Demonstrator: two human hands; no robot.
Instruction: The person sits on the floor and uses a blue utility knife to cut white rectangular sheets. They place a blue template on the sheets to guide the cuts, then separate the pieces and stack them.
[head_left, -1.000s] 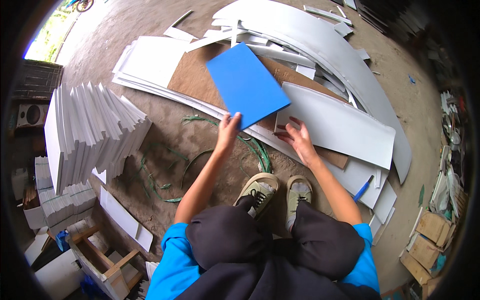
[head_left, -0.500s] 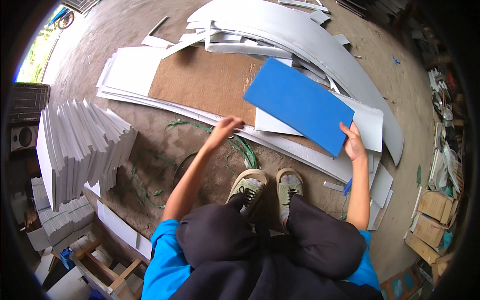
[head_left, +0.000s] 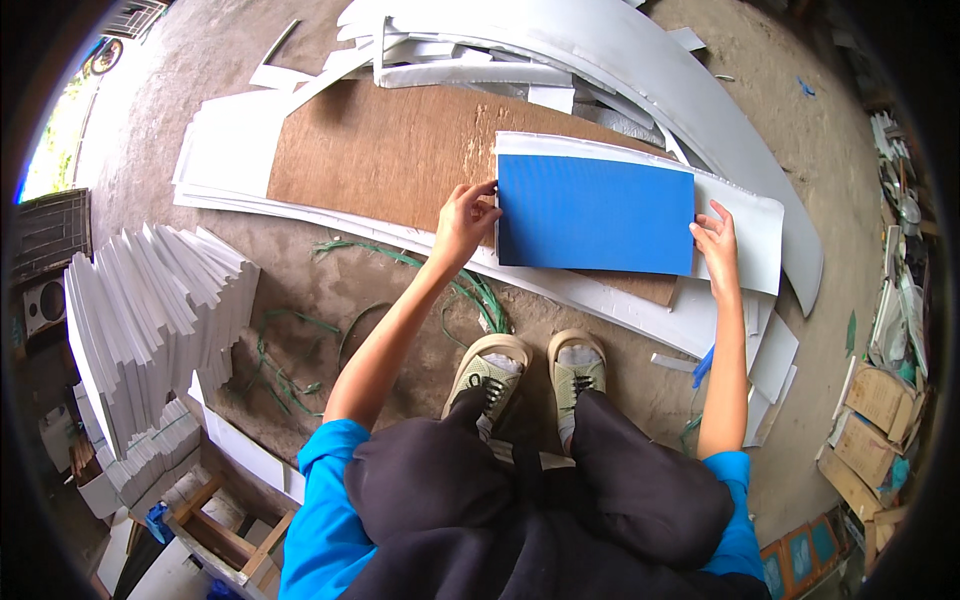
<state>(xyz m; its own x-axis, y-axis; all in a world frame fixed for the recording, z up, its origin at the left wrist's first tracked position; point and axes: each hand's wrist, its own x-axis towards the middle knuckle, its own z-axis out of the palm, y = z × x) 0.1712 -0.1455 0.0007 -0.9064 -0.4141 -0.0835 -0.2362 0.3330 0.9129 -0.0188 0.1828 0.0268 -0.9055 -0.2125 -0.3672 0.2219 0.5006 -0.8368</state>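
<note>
A blue rectangular panel (head_left: 596, 213) lies nearly level over a white sheet (head_left: 740, 235), whose edge shows above and to the right of it. Both rest on a brown wooden board (head_left: 390, 155). My left hand (head_left: 464, 222) is at the panel's left edge, its curled fingertips closed against that side. At the opposite edge is my right hand (head_left: 718, 250), thumb tip touching the side and fingers apart. Any fingertips beneath the panel are hidden.
White sheets (head_left: 235, 155) lie under the board, with a large curved white sheet (head_left: 690, 100) and offcuts beyond. Green strapping (head_left: 470, 285) trails near my shoes. A leaning stack of white panels (head_left: 150, 320) stands left; cardboard boxes (head_left: 868, 440) are at right.
The blue panel has turned from a slant to nearly level and shifted slightly left, over the white sheet. My left hand has reached its left edge; the right hand's fingers have spread.
</note>
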